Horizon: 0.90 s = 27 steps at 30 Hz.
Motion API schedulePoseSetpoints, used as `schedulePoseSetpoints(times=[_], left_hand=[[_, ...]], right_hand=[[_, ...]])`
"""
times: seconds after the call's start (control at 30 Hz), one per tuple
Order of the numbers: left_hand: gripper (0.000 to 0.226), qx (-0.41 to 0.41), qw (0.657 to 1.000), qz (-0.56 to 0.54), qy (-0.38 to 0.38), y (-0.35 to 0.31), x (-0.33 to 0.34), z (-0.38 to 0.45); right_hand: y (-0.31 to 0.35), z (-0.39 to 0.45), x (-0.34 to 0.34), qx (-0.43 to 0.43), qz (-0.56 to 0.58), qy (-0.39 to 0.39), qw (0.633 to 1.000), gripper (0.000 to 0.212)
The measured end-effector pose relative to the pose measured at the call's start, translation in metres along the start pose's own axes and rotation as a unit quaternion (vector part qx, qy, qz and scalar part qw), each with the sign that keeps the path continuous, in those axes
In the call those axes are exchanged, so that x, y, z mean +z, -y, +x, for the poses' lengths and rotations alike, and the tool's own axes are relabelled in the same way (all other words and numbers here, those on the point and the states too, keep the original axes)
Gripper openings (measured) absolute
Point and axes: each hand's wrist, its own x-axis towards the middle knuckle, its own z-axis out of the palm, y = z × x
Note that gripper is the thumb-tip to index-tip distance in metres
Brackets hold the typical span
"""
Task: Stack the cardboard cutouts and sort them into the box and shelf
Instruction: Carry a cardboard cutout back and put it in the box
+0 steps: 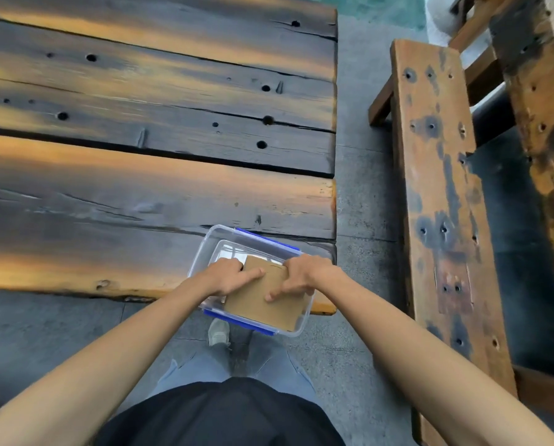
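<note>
A clear plastic box [204,252] with blue clips stands at the near right corner of the wooden table, overhanging its edge. A stack of brown cardboard cutouts [262,307] lies tilted inside it. My left hand [227,278] grips the stack's left side, thumb laid across the top. My right hand [298,278] holds the right side, fingers curled down onto the cardboard. Both hands are inside the box's rim. The far end of the stack is partly hidden by my hands.
The dark, burnt-looking plank table [140,140] fills the left and centre. A long wooden bench [439,188] runs along the right, with concrete floor [362,156] between. My shoe [219,331] and legs are below the box.
</note>
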Motion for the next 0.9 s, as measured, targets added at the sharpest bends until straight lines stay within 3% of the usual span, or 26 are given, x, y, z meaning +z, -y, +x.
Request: schedulePoseSetpoints(times=[0.23, 0.3, 0.37, 0.47, 0.53, 0.73, 0.9], left_hand=[[0.1, -0.028, 0.998, -0.049, 0.001, -0.007, -0.001, 0.0], [0.101, -0.032, 0.998, -0.05, -0.011, -0.006, -0.003, 0.0], [0.088, -0.033, 0.998, -0.038, -0.026, -0.004, -0.004, 0.003], [0.06, -0.034, 0.996, -0.038, -0.073, 0.0, -0.005, 0.004], [0.054, -0.034, 0.993, -0.048, -0.098, 0.001, -0.007, 0.005], [0.071, -0.034, 0.995, -0.053, -0.08, 0.0, -0.014, 0.008], [0.077, -0.038, 0.997, -0.015, -0.066, -0.004, -0.018, 0.009]], right_hand=[[-0.003, 0.013, -0.011, -0.024, 0.007, 0.074, 0.997, 0.11], [-0.003, 0.017, -0.016, -0.041, 0.01, 0.056, 0.998, 0.118], [-0.005, 0.02, -0.02, -0.055, 0.004, 0.003, 0.998, 0.122], [-0.006, 0.024, -0.03, -0.069, -0.016, -0.04, 0.997, 0.121], [-0.004, 0.028, -0.038, -0.075, -0.036, -0.035, 0.996, 0.123], [-0.006, 0.037, -0.053, -0.112, -0.082, 0.017, 0.99, 0.1], [-0.013, 0.041, -0.053, -0.143, -0.092, 0.033, 0.985, 0.094]])
